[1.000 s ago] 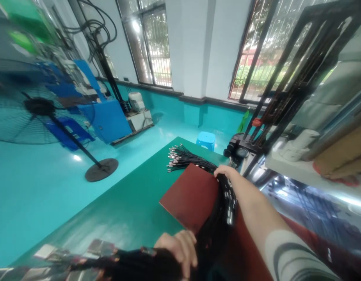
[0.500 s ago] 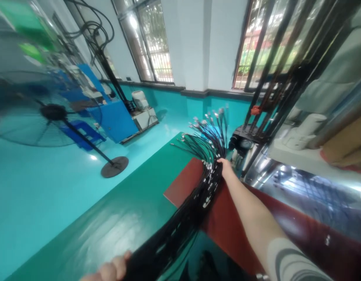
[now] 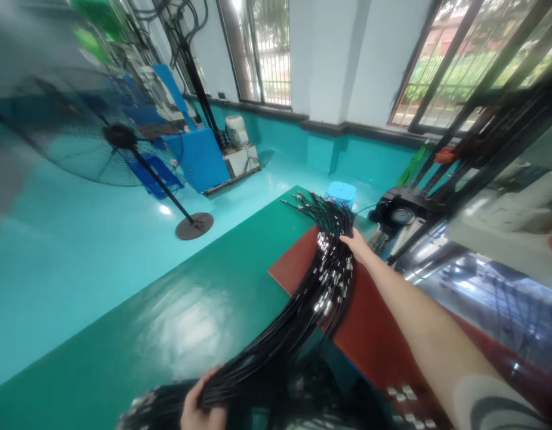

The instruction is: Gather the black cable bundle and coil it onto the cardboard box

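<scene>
A fan (image 3: 119, 136) stands on the floor at left. The left hand (image 3: 203, 407) grips the near end of a cable bundle (image 3: 302, 310) stretched across the green table (image 3: 177, 322). The right hand (image 3: 357, 246) clasps its far end over a red mat (image 3: 369, 322); the bundle is not yet laid flat.

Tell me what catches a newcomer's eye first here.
A thick bundle of black cables stretches across the green table and the red mat, gripped near its far end by the right hand and at the near end by the left hand. At left, a big standing fan stands on the turquoise floor.
</scene>
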### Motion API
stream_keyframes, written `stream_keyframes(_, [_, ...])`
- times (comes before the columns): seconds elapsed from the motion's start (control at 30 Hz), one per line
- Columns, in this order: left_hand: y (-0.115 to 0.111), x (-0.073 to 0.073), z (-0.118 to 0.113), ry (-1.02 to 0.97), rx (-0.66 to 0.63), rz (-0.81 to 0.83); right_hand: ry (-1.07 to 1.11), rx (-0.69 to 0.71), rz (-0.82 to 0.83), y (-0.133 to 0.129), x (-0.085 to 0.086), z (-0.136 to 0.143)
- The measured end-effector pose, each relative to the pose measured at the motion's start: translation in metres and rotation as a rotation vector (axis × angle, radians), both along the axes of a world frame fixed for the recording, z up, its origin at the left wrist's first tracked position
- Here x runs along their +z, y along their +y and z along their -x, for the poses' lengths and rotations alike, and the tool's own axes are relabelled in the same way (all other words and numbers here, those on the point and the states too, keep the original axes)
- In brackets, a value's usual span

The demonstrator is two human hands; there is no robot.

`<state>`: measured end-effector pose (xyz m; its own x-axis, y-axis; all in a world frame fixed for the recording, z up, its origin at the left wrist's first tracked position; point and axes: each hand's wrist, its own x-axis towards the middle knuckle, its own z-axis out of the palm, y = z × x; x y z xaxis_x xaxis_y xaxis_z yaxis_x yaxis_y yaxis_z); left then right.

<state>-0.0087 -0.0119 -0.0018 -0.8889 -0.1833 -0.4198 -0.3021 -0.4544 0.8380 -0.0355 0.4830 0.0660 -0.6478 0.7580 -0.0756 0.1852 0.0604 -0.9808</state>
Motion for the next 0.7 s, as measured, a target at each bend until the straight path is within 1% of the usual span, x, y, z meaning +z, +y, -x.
stream_keyframes(0.07, [0.006, 0.013, 0.012, -0.127, 0.045, -0.328, 0.030, 0.056, -0.106, -0.004, 0.005, 0.005])
stream_keyframes(0.1, [0.010, 0.019, 0.019, -0.158, 0.053, -0.403, -0.026, 0.096, -0.186, -0.006, 0.009, 0.009])
stream_keyframes(0.13, [0.013, 0.024, 0.024, -0.173, 0.069, -0.434, -0.128, 0.126, -0.298, -0.008, 0.015, 0.013])
stream_keyframes(0.17, [0.016, 0.027, 0.029, -0.229, 0.101, -0.461, -0.281, 0.136, -0.440, -0.012, 0.022, 0.017])
stream_keyframes(0.2, [0.018, 0.028, 0.032, -0.309, 0.130, -0.460, -0.434, 0.124, -0.615, -0.018, 0.029, 0.021])
stream_keyframes(0.23, [0.020, 0.028, 0.034, -0.353, 0.146, -0.473, -0.528, 0.091, -0.816, -0.028, 0.037, 0.023])
stream_keyframes(0.27, [0.021, 0.027, 0.035, -0.367, 0.153, -0.488, -0.539, 0.086, -1.010, -0.041, 0.045, 0.024])
stream_keyframes(0.3, [0.022, 0.026, 0.035, -0.371, 0.158, -0.504, -0.474, 0.135, -1.146, -0.060, 0.052, 0.022])
stream_keyframes(0.33, [0.023, 0.025, 0.034, -0.365, 0.158, -0.524, -0.380, 0.271, -1.203, -0.083, 0.057, 0.019])
stream_keyframes(0.37, [0.023, 0.025, 0.033, -0.356, 0.159, -0.542, -0.276, 0.479, -1.160, -0.110, 0.060, 0.012])
stream_keyframes(0.4, [0.022, 0.026, 0.032, -0.352, 0.160, -0.561, -0.154, 0.686, -1.072, -0.139, 0.060, 0.003])
stream_keyframes(0.43, [0.022, 0.027, 0.031, -0.348, 0.162, -0.578, -0.051, 0.910, -1.062, -0.169, 0.058, -0.007])
stream_keyframes(0.47, [0.021, 0.030, 0.030, -0.343, 0.166, -0.596, -0.010, 1.085, -1.108, -0.197, 0.052, -0.018])
stream_keyframes(0.5, [0.021, 0.033, 0.028, -0.331, 0.170, -0.620, -0.055, 1.191, -1.121, -0.223, 0.046, -0.028])
stream_keyframes(0.53, [0.020, 0.037, 0.027, -0.313, 0.170, -0.647, -0.091, 1.227, -1.116, -0.244, 0.038, -0.037])
stream_keyframes(0.57, [0.020, 0.041, 0.026, -0.284, 0.168, -0.671, -0.121, 1.218, -1.118, -0.261, 0.030, -0.044])
stream_keyframes(0.6, [0.019, 0.045, 0.025, -0.248, 0.162, -0.690, -0.136, 1.177, -1.110, -0.273, 0.024, -0.048])
stream_keyframes(0.67, [0.019, 0.052, 0.023, -0.160, 0.132, -0.706, -0.127, 1.070, -1.065, -0.285, 0.017, -0.052])
stream_keyframes(0.7, [0.020, 0.056, 0.022, -0.113, 0.110, -0.700, -0.116, 1.020, -1.035, -0.287, 0.016, -0.052])
